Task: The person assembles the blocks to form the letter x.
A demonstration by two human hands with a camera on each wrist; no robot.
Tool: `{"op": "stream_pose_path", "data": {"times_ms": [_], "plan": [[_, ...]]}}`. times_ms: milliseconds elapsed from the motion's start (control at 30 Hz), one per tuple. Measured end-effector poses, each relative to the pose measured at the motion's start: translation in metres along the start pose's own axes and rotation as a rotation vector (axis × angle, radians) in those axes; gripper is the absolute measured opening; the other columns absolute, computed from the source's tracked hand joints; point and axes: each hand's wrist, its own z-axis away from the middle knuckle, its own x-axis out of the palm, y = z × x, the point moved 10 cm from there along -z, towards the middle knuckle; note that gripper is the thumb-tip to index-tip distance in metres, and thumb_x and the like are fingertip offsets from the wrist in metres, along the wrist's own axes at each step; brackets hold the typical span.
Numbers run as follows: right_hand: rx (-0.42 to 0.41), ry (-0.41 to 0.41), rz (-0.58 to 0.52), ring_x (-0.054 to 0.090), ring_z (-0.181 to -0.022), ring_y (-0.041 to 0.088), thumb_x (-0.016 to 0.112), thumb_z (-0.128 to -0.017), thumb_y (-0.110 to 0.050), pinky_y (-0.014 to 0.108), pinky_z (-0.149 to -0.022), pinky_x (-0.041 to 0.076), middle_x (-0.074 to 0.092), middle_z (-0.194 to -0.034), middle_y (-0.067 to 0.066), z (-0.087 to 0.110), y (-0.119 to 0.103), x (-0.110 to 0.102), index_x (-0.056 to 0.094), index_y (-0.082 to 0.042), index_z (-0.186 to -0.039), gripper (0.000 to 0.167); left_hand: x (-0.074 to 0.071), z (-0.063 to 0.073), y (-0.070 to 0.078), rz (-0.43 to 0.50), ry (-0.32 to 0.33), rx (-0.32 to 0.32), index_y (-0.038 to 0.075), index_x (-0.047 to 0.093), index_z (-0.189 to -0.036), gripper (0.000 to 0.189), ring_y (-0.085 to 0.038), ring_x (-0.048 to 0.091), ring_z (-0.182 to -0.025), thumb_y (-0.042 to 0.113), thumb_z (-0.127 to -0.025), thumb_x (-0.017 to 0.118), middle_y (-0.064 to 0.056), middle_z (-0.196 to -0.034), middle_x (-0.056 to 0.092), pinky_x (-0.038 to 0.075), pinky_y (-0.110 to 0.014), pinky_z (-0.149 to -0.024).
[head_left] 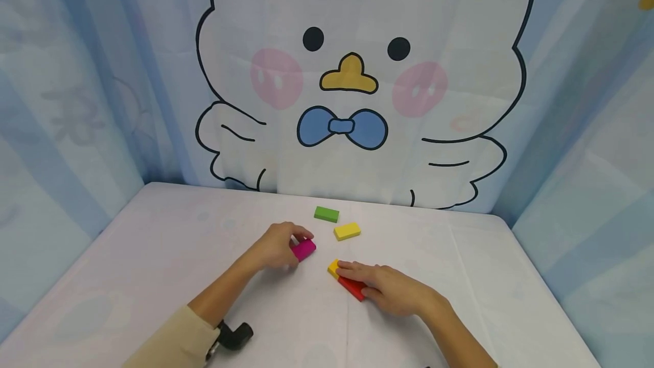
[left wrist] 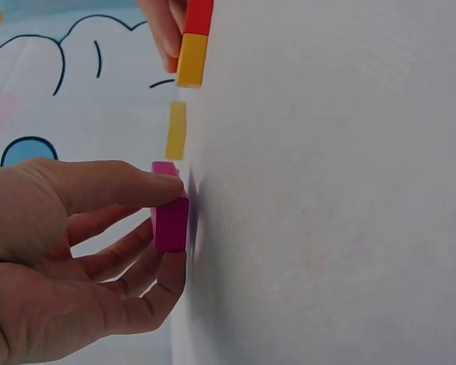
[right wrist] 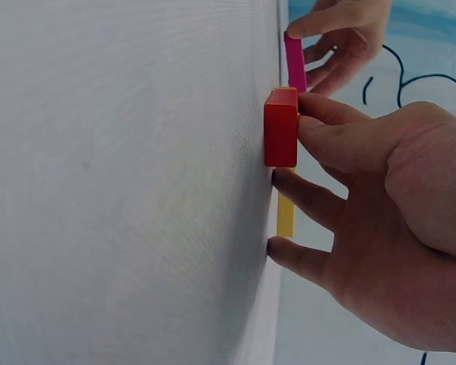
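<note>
My left hand [head_left: 277, 247] pinches a magenta block [head_left: 305, 249] low over the white table, its thumb on one side and fingers on the other, as the left wrist view shows. To the right, an orange block [head_left: 334, 268] and a red block [head_left: 352, 288] lie end to end in a slanted row. My right hand [head_left: 395, 288] rests over this row with its fingers extended. Its thumb touches the red block [right wrist: 281, 135], the forefinger reaches over the orange one, and two other fingertips come down beside them near the table surface.
Behind the hands lie a yellow block [head_left: 347, 231] and a green block [head_left: 326, 214], apart from each other. The white table [head_left: 434, 243] ends at a hanging curtain [head_left: 347, 175] with a cartoon figure. A black wrist device [head_left: 235, 336] sits at the left sleeve.
</note>
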Motion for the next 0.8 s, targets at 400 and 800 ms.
{"op": "stream_pose_path", "data": {"times_ms": [400, 800], "plan": [[0.005, 0.001, -0.009, 0.038, -0.155, 0.017, 0.058, -0.103, -0.003, 0.055, -0.121, 0.037, 0.04, -0.165, -0.015, 0.0, 0.002, -0.001, 0.046, -0.029, -0.158, 0.062, 0.008, 0.023, 0.016, 0.003, -0.053, 0.042, 0.018, 0.07, -0.129, 0.063, -0.02, 0.06, -0.103, -0.001, -0.072, 0.09, -0.003, -0.12, 0.066, 0.063, -0.037, -0.08], [-0.002, -0.004, -0.023, 0.037, -0.155, 0.017, 0.058, -0.104, -0.004, 0.054, -0.121, 0.037, 0.04, -0.165, -0.014, -0.001, 0.001, 0.0, 0.046, -0.028, -0.158, 0.061, 0.022, 0.035, 0.023, -0.002, -0.091, 0.082, 0.016, 0.07, -0.127, 0.064, -0.02, 0.06, -0.102, 0.004, -0.07, 0.094, -0.004, -0.116, 0.066, 0.064, -0.039, -0.079]]}}
